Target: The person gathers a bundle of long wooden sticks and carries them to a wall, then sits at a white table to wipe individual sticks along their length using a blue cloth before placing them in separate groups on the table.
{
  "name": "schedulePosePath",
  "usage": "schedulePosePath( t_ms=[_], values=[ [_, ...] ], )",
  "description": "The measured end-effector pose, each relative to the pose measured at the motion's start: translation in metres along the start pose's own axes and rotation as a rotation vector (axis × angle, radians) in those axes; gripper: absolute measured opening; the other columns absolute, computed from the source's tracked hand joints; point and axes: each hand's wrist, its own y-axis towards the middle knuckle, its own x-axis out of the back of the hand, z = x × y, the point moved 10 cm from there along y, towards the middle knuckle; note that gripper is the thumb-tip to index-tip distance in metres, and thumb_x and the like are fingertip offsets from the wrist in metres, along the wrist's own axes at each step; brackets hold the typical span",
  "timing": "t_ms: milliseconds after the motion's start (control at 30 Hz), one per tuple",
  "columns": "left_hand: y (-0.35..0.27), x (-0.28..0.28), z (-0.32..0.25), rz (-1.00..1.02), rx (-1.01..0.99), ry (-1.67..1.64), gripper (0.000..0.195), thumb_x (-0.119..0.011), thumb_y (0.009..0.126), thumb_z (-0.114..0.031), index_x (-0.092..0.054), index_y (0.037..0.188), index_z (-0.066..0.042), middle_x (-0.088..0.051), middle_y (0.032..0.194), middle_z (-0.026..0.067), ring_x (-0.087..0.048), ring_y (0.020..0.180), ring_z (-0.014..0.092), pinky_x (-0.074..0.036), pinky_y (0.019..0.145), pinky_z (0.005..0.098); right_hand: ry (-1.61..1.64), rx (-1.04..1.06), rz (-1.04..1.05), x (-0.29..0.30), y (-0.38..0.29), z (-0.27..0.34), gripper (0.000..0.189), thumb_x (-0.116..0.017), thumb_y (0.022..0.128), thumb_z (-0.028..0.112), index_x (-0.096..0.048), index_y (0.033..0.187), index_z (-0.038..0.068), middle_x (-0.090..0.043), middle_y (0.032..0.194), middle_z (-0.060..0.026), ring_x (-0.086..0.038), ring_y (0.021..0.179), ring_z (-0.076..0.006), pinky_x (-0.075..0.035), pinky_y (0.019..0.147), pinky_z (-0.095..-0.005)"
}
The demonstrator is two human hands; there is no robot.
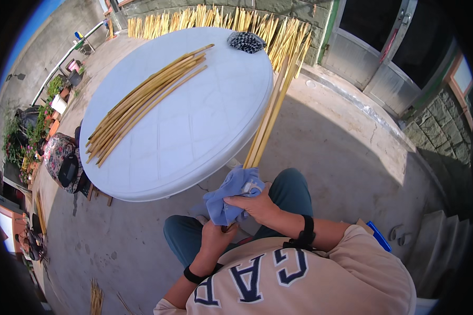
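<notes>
My right hand (258, 204) is closed around a blue cloth (228, 193), which wraps the lower part of several long yellowish sticks (274, 114). These sticks slant up and to the right, past the edge of a round white table (197, 165). Just below the cloth, my left hand (218, 240) is closed at the near end of the sticks; the ends themselves are mostly hidden by fingers and cloth. A loose bundle of similar sticks (142, 104) lies across the left half of the table. Near the table's far edge sits a black-and-white patterned fabric item (246, 42).
Many more sticks (181, 23) lean along the stone wall behind the table. At left are a floral-patterned bag or garment (61, 161) and potted plants (55, 86). Glass-and-metal doors (354, 55) stand at upper right, steps (429, 236) at lower right. Another stick bundle (96, 297) is at lower left.
</notes>
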Motion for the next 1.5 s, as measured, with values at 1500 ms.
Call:
schedulePosePath(
  t_ms=[1500],
  values=[
    [-0.005, -0.016, -0.024, 0.451, 0.248, -0.489, 0.018, -0.042, 0.089, -0.016, -0.047, 0.099, -0.002, -0.052, 0.071, 0.0003, -0.046, 0.054, 0.005, -0.038, 0.050, 0.0171, 0.183, -0.081, 0.102, 0.068, -0.007, 0.033, 0.039, -0.070, 0.067, 0.002, -0.056, 0.103, 0.004, -0.061, 0.094, -0.0063, -0.059, 0.086, -0.0176, -0.047, 0.081, -0.0308]
  ],
)
